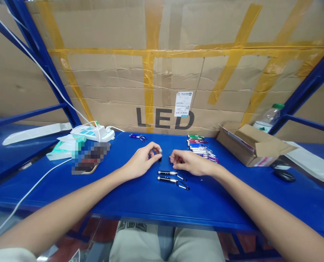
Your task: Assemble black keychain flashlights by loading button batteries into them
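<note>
My left hand (143, 160) is closed, with finger and thumb pinching a short black penlight piece (160, 159) that has a silver tip; the fingers hide part of it. Just to the right, my right hand (188, 162) is curled with its fingertips together. Whatever it holds is too small and hidden to name. Below the hands, two black penlights (166, 179) with carabiner clips lie side by side on the blue table (134, 200). Beyond my right wrist is a row of green, red, blue, silver and purple penlights (198, 150).
A blue penlight (136, 137) lies at the back. To the left are a white power strip (107, 135), a white cable (39, 185) and a blurred-out phone (91, 160). An open cardboard box (244, 145), black mouse (284, 175) and plastic bottle (269, 117) stand right. A large carton (110, 83) backs the table.
</note>
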Demonstrator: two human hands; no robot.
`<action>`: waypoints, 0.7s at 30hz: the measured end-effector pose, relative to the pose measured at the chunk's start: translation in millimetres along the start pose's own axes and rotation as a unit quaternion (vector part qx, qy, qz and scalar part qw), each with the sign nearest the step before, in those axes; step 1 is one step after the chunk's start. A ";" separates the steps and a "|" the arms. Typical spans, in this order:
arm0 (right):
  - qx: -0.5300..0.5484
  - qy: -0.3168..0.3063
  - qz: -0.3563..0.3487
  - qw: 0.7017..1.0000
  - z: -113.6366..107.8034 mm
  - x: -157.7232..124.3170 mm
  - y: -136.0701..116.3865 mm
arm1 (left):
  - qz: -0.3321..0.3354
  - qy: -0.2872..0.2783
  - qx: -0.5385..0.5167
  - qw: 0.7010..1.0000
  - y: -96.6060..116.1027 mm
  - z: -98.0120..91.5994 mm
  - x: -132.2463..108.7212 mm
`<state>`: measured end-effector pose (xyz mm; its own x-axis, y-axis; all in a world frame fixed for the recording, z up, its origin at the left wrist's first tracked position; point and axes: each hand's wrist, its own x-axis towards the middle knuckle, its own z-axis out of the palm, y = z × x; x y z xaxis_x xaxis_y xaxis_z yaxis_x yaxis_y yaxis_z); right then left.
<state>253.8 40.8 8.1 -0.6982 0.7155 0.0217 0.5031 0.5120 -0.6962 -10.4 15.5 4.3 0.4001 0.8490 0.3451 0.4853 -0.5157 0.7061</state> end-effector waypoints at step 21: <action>-0.152 0.067 -0.101 0.981 7.9 1.2 1.1 | 0.008 -0.006 -0.016 1.000 -2.0 1.9 -0.1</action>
<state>249.5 38.5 1.7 -0.7365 0.6306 0.2449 0.5048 0.7533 -0.4215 -9.9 16.3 1.7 0.4172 0.8392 0.3489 0.4534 -0.5249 0.7204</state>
